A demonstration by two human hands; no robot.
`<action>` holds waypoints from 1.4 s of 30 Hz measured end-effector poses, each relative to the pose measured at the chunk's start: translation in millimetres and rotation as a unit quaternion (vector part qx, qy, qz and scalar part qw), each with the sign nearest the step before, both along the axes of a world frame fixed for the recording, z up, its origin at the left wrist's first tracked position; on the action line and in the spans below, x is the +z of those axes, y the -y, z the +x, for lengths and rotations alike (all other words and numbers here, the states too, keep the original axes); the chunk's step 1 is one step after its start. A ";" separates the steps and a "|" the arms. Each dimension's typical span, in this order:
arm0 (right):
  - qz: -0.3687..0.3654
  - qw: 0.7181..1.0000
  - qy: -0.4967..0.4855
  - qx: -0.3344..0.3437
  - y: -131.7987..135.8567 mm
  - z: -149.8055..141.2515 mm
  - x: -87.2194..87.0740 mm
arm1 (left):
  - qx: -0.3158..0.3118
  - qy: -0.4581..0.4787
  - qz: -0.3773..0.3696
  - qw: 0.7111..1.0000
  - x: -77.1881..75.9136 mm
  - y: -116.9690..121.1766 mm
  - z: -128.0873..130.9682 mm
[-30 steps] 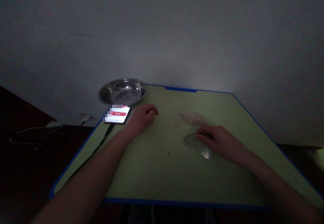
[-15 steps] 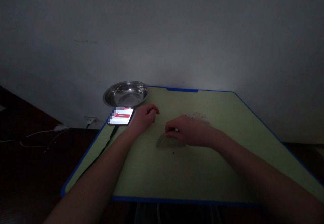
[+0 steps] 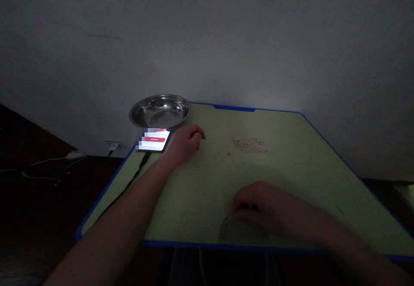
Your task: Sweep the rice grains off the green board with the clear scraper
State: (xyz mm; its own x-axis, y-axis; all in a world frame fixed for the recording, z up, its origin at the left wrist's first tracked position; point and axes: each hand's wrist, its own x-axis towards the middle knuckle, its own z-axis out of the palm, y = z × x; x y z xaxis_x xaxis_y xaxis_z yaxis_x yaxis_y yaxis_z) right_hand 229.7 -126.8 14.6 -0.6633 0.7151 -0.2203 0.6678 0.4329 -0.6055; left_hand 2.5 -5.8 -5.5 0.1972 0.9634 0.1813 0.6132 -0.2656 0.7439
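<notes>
My right hand (image 3: 258, 204) is low over the front of the table, thumb and fingers pinching the upper edge of a clear, half-round piece that looks like a protractor (image 3: 246, 231). Its flat side lies close to the table's blue front edge. My left hand (image 3: 187, 141) rests on the tabletop with its fingers curled in, and nothing shows in it. Right beside that hand is a phone (image 3: 154, 141) with a lit screen. A flat patch of small pale grains with dark specks (image 3: 251, 145) lies beyond my right hand, and a single dark speck (image 3: 229, 154) sits left of it.
A shiny metal basin (image 3: 160, 111) stands at the table's back left corner, near the wall (image 3: 226, 40). From the phone a dark cable (image 3: 129, 184) runs along the left side of the green table (image 3: 194, 199). A socket with a plug (image 3: 114, 146) is at left.
My right hand has drawn the clear half-round piece toward me, down to the front edge, uncovering the patch of grains. My left hand stays in place. The view has tilted slightly.
</notes>
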 end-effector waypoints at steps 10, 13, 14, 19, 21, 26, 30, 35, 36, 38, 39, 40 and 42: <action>0.015 0.994 -0.015 -0.107 -2.7 17.1 12.3 | 0.003 0.000 -0.003 1.000 -0.8 0.5 -2.2; 0.040 0.991 -0.028 -0.128 -16.9 11.6 10.9 | 0.003 -0.004 -0.002 1.000 -1.3 0.8 -3.4; 0.050 0.990 -0.033 -0.130 -22.2 7.3 9.0 | 0.003 -0.006 -0.002 1.000 -1.6 0.7 -3.8; 0.108 0.984 -0.016 -0.139 -50.8 -14.6 -3.7 | 0.003 -0.008 -0.009 1.000 -3.7 -0.3 -6.0; 0.123 0.980 -0.001 -0.154 -61.8 -12.7 -7.1 | 0.003 -0.006 -0.009 1.000 -3.5 -0.2 -6.5; 0.135 0.973 0.038 -0.182 -81.3 20.3 -8.2 | 0.009 -0.011 -0.022 1.000 0.0 2.4 -5.8; 0.140 0.968 0.057 -0.198 -93.0 38.2 -7.8 | 0.005 -0.024 -0.015 1.000 1.3 3.0 -4.3; 0.160 0.968 0.041 -0.191 -107.6 25.7 -9.4 | 0.012 -0.023 -0.017 1.000 0.1 1.9 -3.9; 0.159 0.969 0.035 -0.184 -109.0 21.5 -9.2 | 0.012 -0.023 -0.018 1.000 -0.4 1.7 -4.2; 0.151 0.976 0.022 -0.158 -108.8 14.9 -7.7 | 0.010 -0.023 -0.014 1.000 -1.7 1.1 -4.9; 0.143 0.979 0.016 -0.141 -107.4 13.0 -6.6 | 0.008 -0.022 -0.011 1.000 -2.3 0.8 -5.3; 0.135 0.983 0.011 -0.124 -105.5 12.3 -5.4 | 0.005 -0.021 -0.008 1.000 -2.7 0.7 -5.5; 0.120 0.988 0.000 -0.096 -101.4 13.9 -2.8 | 0.002 -0.020 -0.005 1.000 -2.8 0.8 -5.5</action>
State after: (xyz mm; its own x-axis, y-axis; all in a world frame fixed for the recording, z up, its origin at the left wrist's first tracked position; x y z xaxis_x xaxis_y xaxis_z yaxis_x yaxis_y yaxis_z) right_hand 243.7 -25.4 11.8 -0.5096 0.8599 -0.0291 0.7520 0.4287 -0.5006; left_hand -3.0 -6.6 -8.3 0.2007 0.9658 0.1642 0.6442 -0.2564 0.7206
